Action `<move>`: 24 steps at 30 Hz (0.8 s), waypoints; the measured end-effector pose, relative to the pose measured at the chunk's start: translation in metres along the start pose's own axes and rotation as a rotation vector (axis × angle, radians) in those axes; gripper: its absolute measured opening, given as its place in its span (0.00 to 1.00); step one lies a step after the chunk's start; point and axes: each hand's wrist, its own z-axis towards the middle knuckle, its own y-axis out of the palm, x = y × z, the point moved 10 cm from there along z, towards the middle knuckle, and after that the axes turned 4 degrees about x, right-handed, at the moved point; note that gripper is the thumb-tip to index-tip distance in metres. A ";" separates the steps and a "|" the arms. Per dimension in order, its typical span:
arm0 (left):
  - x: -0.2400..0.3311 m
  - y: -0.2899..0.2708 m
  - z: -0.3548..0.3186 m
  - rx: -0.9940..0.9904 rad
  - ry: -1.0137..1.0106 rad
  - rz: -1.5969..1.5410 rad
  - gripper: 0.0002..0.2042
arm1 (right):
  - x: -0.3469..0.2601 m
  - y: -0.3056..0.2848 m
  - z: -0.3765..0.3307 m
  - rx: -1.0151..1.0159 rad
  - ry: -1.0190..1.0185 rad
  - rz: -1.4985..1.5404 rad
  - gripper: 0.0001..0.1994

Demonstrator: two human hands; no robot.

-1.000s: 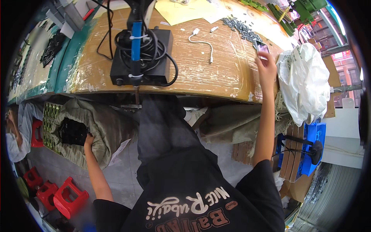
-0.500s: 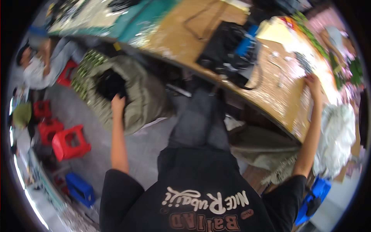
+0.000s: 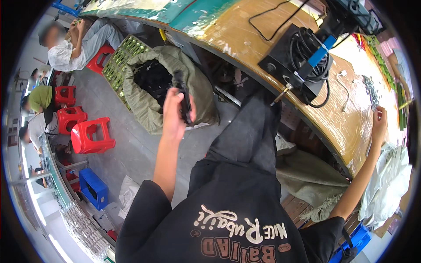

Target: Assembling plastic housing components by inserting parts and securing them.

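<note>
Clasping a blurred, elongated black item (image 3: 186,103), the left grip (image 3: 174,116) is wrapping its fingers around it, and the item is jutting out along that grip's right side. Beyond the left grip, a wide-mouthed olive-grey cloth sack (image 3: 204,98) is gaping, with loose black pieces (image 3: 151,79) lying inside. Farther to that grip's upper left, a green-and-gold gridded panel (image 3: 125,52) is standing beside the sack, and well to its left a red plastic stool (image 3: 93,135) is standing on the grey floor (image 3: 140,168). The right grip (image 3: 379,125) is curling its fingers at the film-covered brown bench (image 3: 245,44); whether it is pinching anything, one cannot tell. Just beyond its fingertips, small dark pieces (image 3: 370,87) are lying scattered; to its left, a thin white cable (image 3: 345,90) is lying, and nearer the body, a crumpled white plastic bag (image 3: 388,179) is sitting.
</note>
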 end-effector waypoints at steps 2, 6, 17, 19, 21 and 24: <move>-0.015 0.054 -0.027 -0.247 -0.135 -0.081 0.21 | 0.005 -0.033 -0.021 0.202 0.255 0.353 0.08; -0.043 0.134 -0.092 -0.651 -0.425 -0.453 0.27 | -0.065 -0.076 -0.067 0.395 0.253 0.758 0.10; -0.095 0.220 -0.203 -1.109 -1.079 -0.349 0.32 | -0.237 -0.012 -0.161 -0.162 0.415 1.856 0.06; -0.104 0.217 -0.203 -1.097 -1.125 -0.330 0.32 | -0.249 -0.001 -0.173 -0.269 0.493 1.979 0.05; -0.107 0.215 -0.204 -1.072 -1.167 -0.306 0.30 | -0.253 0.009 -0.183 -0.382 0.553 1.989 0.06; -0.110 0.213 -0.206 -1.116 -1.170 -0.252 0.29 | -0.251 0.012 -0.189 -0.398 0.629 2.017 0.06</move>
